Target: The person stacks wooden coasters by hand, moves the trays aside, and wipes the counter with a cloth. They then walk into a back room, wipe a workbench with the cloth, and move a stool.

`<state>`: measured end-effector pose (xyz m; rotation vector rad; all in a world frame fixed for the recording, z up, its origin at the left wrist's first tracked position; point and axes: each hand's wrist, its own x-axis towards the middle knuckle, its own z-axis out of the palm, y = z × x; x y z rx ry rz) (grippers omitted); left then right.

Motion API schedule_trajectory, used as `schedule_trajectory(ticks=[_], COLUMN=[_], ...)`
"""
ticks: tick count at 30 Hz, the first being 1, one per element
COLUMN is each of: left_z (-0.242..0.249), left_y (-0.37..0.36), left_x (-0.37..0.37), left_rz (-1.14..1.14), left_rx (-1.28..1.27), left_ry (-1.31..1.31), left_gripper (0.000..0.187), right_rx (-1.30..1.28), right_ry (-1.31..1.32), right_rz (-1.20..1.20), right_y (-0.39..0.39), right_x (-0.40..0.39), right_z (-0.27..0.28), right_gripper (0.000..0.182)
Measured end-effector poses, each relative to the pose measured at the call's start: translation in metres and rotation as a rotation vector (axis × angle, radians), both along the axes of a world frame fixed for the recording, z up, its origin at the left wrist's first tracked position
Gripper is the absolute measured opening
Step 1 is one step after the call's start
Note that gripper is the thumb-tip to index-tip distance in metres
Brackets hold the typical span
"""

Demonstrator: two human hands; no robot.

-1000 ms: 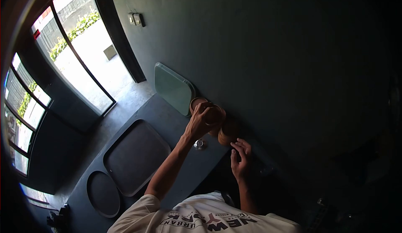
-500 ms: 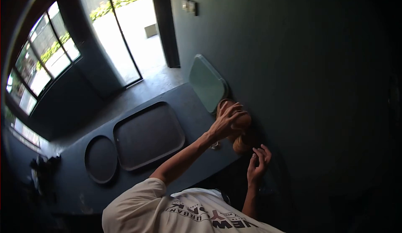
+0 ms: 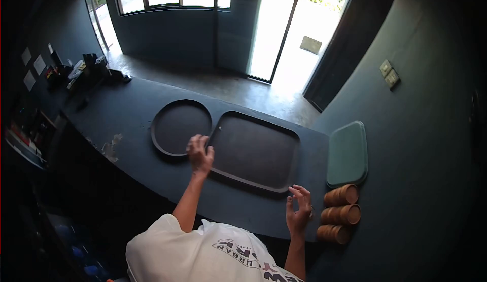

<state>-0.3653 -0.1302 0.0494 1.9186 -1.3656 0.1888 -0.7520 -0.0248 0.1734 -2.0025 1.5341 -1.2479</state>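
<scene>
Some curl in left hand (image 3: 200, 153) near round tray (image 3: 179, 122); right hand (image 3: 300, 209) cupped

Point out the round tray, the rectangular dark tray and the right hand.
Round tray (image 3: 181, 125): head view, bare middle.
Rectangular dark tray (image 3: 255, 151): head view, bare middle.
Right hand (image 3: 300, 211): head view, middle of the hand.

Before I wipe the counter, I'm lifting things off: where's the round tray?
In the head view, the round tray lies left of centre on the counter, just left of the rectangular tray; the left hand overlaps its lower-right edge.
</scene>
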Motion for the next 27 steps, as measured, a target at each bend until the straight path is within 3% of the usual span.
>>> schedule_trajectory(ticks=[2,5,7,8,11,12,13,15,18,21,24,27], left_z=[-0.033,-0.093,-0.078,-0.068,-0.16,-0.172,-0.139,-0.179,-0.064,0.035,0.089,0.197], left_y=[0.0,-0.01,-0.004,0.002,-0.008,-0.007,0.001,-0.011,-0.02,-0.041,-0.083,-0.089], left_x=[0.086,0.194,0.222,0.237,0.308,0.324,0.323,0.361,0.311,0.268,0.249,0.148], left_rz=[0.424,0.923,0.903,0.748,0.567,0.491,0.243,0.1,0.324,0.234,-0.097,-0.215], left_rx=[-0.012,0.292,0.417,0.418,0.209,0.101,0.112,-0.214,-0.177,-0.199,-0.332,-0.317], left_ry=[-0.081,0.216,0.245,0.37,0.402,0.569,0.89,1.269,1.145,1.033,0.608,0.331], left_gripper=[0.082,0.113,0.113,0.107,0.085,0.074,0.057,0.047,0.043,0.045,0.052,0.059], right_rx=[0.031,0.016,-0.001,-0.008,0.052,0.073,0.094,0.069,0.123,0.181,0.168,0.136], right_ry=[0.01,0.004,0.014,0.018,-0.013,-0.022,-0.039,-0.004,-0.045,-0.056,-0.082,-0.144], right_rz=[0.132,0.292,0.352,0.377,0.451,0.479,0.512,0.526,0.559,0.56,0.527,0.47], right_y=[-0.021,-0.044,-0.056,-0.062,-0.066,-0.065,-0.062,-0.05,-0.027,-0.001,0.004,0.0], right_x=[0.031,0.082,0.112,0.124,0.158,0.166,0.172,0.18,0.187,0.18,0.178,0.171], right_z=[0.008,0.026,0.028,0.028,0.022,0.016,0.012,0.003,-0.013,-0.016,-0.022,-0.009], right_gripper=[0.034,0.036,0.037,0.038,0.039,0.039,0.038,0.036,0.034,0.033,0.034,0.034])
